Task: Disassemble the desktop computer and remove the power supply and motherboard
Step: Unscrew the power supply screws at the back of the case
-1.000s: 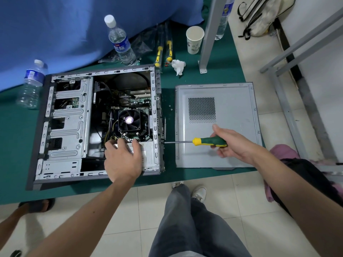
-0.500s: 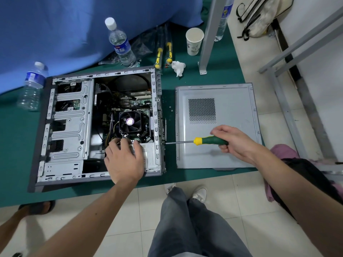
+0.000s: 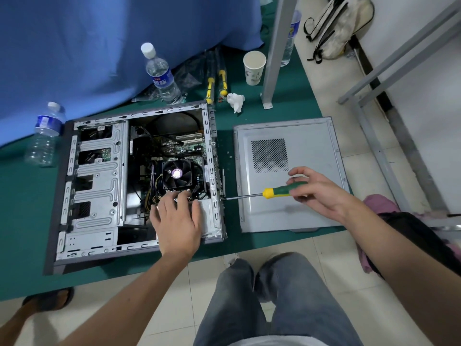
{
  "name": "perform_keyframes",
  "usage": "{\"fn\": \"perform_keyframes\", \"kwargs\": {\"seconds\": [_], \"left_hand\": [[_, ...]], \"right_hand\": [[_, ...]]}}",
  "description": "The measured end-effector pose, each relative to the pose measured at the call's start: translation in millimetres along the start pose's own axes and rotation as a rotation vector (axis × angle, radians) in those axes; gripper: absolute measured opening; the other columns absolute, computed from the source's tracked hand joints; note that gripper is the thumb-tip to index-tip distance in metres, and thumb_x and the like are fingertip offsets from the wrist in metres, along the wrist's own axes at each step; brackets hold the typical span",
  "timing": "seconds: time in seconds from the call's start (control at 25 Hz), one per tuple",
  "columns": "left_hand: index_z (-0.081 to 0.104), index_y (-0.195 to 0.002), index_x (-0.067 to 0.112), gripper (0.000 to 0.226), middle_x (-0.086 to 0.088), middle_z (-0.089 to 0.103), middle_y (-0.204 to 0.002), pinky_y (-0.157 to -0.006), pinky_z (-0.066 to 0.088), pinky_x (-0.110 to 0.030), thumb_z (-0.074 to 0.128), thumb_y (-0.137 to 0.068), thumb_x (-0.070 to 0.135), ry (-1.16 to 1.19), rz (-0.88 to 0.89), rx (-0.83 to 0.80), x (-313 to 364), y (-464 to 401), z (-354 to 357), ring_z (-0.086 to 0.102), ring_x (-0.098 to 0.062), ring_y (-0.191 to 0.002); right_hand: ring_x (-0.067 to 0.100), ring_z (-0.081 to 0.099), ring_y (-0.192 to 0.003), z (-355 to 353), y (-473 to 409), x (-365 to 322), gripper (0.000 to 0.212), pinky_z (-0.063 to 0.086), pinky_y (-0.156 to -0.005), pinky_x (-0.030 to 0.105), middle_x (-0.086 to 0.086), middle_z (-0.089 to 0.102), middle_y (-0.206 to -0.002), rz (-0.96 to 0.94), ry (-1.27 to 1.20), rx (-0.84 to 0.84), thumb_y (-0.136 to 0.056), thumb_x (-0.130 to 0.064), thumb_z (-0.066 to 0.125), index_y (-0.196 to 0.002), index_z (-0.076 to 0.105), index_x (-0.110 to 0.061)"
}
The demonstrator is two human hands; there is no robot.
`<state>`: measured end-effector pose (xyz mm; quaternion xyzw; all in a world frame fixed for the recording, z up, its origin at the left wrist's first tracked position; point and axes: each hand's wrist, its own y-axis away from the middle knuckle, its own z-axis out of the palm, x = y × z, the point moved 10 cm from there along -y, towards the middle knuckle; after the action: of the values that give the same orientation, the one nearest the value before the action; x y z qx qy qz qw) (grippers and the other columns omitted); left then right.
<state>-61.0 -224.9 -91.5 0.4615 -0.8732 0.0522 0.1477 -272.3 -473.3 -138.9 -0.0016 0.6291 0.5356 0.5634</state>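
The open computer case [image 3: 97,186] lies on its side on the green mat. Inside it I see the motherboard [image 3: 184,146] with a black CPU fan [image 3: 176,174]. My left hand [image 3: 177,221] rests flat on the grey power supply [image 3: 208,216] in the case's near right corner, fingers spread. My right hand [image 3: 316,191] holds the green and yellow screwdriver [image 3: 277,191] by its handle with its fingertips. The shaft runs left, and its tip touches the case's rear wall [image 3: 219,199].
The removed side panel [image 3: 304,213] lies right of the case. Two water bottles [image 3: 162,76], a paper cup [image 3: 254,67], a crumpled tissue [image 3: 235,101] and yellow-handled tools [image 3: 210,87] sit behind it. A metal post [image 3: 277,51] stands at the back. Someone's sandalled foot [image 3: 47,299] is at lower left.
My right hand's fingers have loosened and shifted on the screwdriver handle, as in turning it. My left hand stays on the power supply. The view has drifted slightly.
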Motion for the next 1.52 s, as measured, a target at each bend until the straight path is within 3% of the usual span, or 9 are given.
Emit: {"fn": "perform_keyframes", "kwargs": {"seconds": [0.2, 0.32, 0.4, 0.6, 0.72, 0.84, 1.0, 1.28, 1.52], "left_hand": [[0.051, -0.129, 0.025, 0.041, 0.001, 0.053, -0.123, -0.119, 0.015, -0.051, 0.040, -0.098, 0.049, 0.137, 0.202, -0.124, 25.3, -0.6, 0.2, 0.045, -0.019, -0.124], [0.048, -0.130, 0.031, 0.046, 0.002, 0.044, -0.126, -0.112, 0.032, -0.041, 0.054, -0.090, 0.053, 0.216, 0.261, -0.190, 39.7, -2.0, -0.8, 0.045, -0.015, -0.116], [0.050, -0.126, 0.032, 0.046, 0.005, 0.032, -0.132, -0.098, 0.040, -0.029, 0.066, -0.085, 0.046, 0.253, 0.285, -0.237, 46.1, -5.6, -0.9, 0.044, -0.014, -0.109], [0.061, -0.110, 0.026, 0.031, 0.002, 0.026, -0.138, -0.080, 0.053, -0.031, 0.071, -0.083, 0.036, 0.072, 0.345, -0.312, 68.6, -15.8, 2.5, 0.049, -0.018, -0.104], [0.064, -0.102, 0.020, 0.022, -0.003, 0.033, -0.129, -0.061, 0.056, -0.032, 0.070, -0.084, 0.030, -0.052, 0.347, -0.310, 78.3, -21.1, 2.1, 0.055, -0.018, -0.091], [0.068, -0.099, 0.018, 0.018, 0.000, 0.038, -0.113, -0.053, 0.052, -0.031, 0.068, -0.084, 0.028, -0.097, 0.351, -0.306, 84.8, -20.1, 0.9, 0.051, -0.015, -0.074], [0.071, -0.098, 0.021, 0.017, 0.005, 0.034, -0.101, -0.054, 0.043, -0.026, 0.072, -0.082, 0.028, -0.092, 0.279, -0.314, 85.1, -25.8, 0.6, 0.049, -0.013, -0.076], [0.074, -0.095, 0.020, 0.013, 0.008, 0.041, -0.101, -0.070, 0.047, -0.029, 0.068, -0.090, 0.031, -0.107, 0.258, -0.373, 91.1, -29.7, 11.0, 0.046, -0.013, -0.101], [0.073, -0.100, 0.021, 0.010, 0.010, 0.056, -0.089, -0.078, 0.041, -0.022, 0.064, -0.094, 0.020, 0.274, 0.143, -0.272, 88.0, -43.6, -9.1, 0.049, -0.012, -0.090]], "right_hand": [[0.016, 0.054, -0.055, -3.5, 5.9, 17.2, 0.036, 0.048, -0.050, 0.025, 0.005, 0.063, -0.073, 0.147, 0.330, 0.059, -0.095, -0.046, 0.056, -0.092, 0.065, -0.011], [0.013, 0.048, -0.059, -3.1, 1.2, 5.9, 0.004, 0.038, -0.053, 0.023, 0.005, 0.057, -0.078, 0.041, 0.246, 0.078, -0.096, -0.017, 0.059, -0.095, 0.062, -0.015], [0.015, 0.057, -0.074, -4.1, -0.5, 3.6, 0.026, 0.046, -0.065, 0.024, 0.008, 0.060, -0.092, -0.007, 0.052, 0.027, -0.087, 0.008, 0.062, -0.100, 0.061, -0.014], [0.019, 0.057, -0.059, -1.1, 1.7, 12.6, 0.027, 0.052, -0.054, 0.027, 0.007, 0.061, -0.078, 0.108, 0.317, 0.008, -0.098, -0.035, 0.057, -0.096, 0.063, -0.009], [0.015, 0.054, -0.066, -2.0, -0.9, 0.1, 0.006, 0.045, -0.058, 0.024, 0.007, 0.059, -0.084, 0.003, 0.256, 0.026, -0.093, -0.009, 0.061, -0.096, 0.062, -0.014], [0.015, 0.063, -0.085, 0.2, -2.0, -1.9, 0.033, 0.053, -0.073, 0.023, 0.006, 0.063, -0.099, -0.030, 0.109, -0.032, -0.082, 0.012, 0.065, -0.102, 0.062, -0.014], [0.020, 0.066, -0.077, 1.4, -3.5, 6.8, 0.018, 0.060, -0.073, 0.037, 0.009, 0.061, -0.094, 0.045, 0.255, -0.004, -0.094, -0.023, 0.063, -0.104, 0.062, -0.007], [0.019, 0.066, -0.085, -12.7, -4.8, -8.2, 0.013, 0.059, -0.074, 0.032, 0.008, 0.060, -0.094, -0.117, 0.147, 0.023, -0.090, -0.005, 0.067, -0.101, 0.065, -0.010], [0.026, 0.067, -0.072, -9.9, 4.4, 21.9, 0.033, 0.058, -0.067, 0.031, 0.015, 0.064, -0.090, 0.128, -0.197, -0.029, -0.084, -0.014, 0.068, -0.115, 0.064, -0.002]]}}
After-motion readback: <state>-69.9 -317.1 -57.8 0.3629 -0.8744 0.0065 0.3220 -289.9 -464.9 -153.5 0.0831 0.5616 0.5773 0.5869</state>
